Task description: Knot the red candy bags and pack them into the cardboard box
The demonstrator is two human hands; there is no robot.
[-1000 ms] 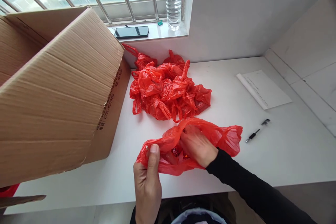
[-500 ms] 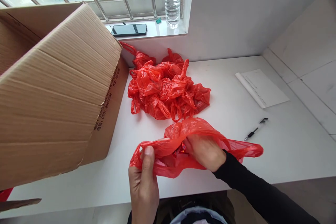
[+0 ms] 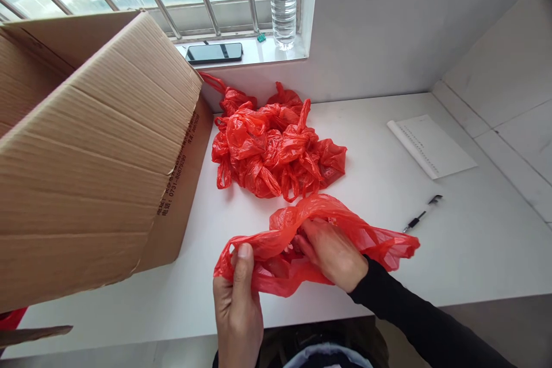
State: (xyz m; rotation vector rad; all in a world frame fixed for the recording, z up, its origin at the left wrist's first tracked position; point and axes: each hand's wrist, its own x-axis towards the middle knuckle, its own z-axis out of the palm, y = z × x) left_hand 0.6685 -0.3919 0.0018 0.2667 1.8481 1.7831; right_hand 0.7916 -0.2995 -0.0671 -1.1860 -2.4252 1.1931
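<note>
A thin red plastic bag (image 3: 276,287) is held mouth-up over the front of the white table. My left hand (image 3: 239,305) is closed on its left edge, the thumb pressing the film against the fingers. From the right, my right hand (image 3: 334,253) reaches into the bag's mouth. Its fingers are curled and pressed together, the tips hidden inside, so whatever they grip does not show. Just beyond lies a heap of knotted red plastic bags (image 3: 267,144), their contents not visible.
An open cardboard box (image 3: 86,184) fills the left side. A phone (image 3: 214,53) and a water bottle (image 3: 283,6) stand on the windowsill. To the right lie a notepad (image 3: 435,144) and a pen (image 3: 417,219) on the white table (image 3: 466,253).
My right hand has shifted within the bag and more of its fingers now show. The bag's right end has drawn slightly inward. My left hand keeps its hold.
</note>
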